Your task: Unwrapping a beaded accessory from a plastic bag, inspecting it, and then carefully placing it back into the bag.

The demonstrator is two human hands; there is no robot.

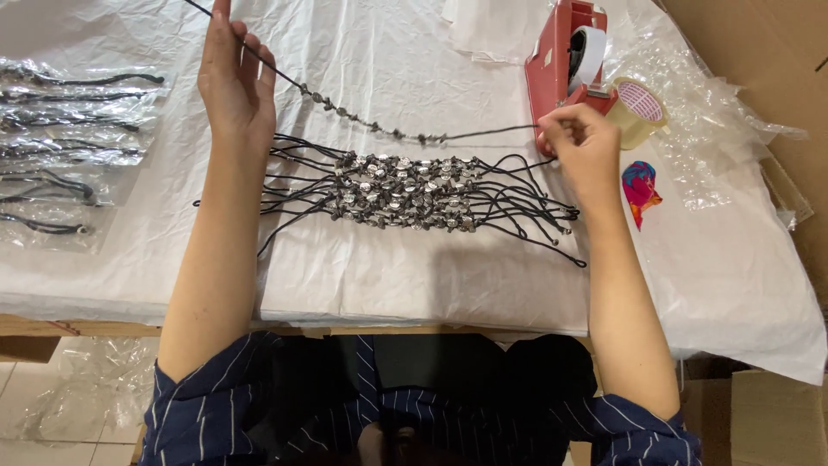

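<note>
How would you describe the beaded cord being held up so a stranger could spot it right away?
On the white-covered table, left of the red tape dispenser, lies a pile of beaded cords. Just above it, one beaded cord is stretched between left hand and right hand, alone and lifted.

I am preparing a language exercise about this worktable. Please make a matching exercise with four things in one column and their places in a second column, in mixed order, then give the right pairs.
Things:
1. beaded cord
2. pile of beaded cords
3. red tape dispenser
4. bagged cords

Places:
A. at the table's left edge, in clear plastic
B. stretched between the left hand and the right hand
C. at the far right, behind the right hand
D. flat on the white sheet, between the forearms

Pairs: 1-B, 2-D, 3-C, 4-A
</note>
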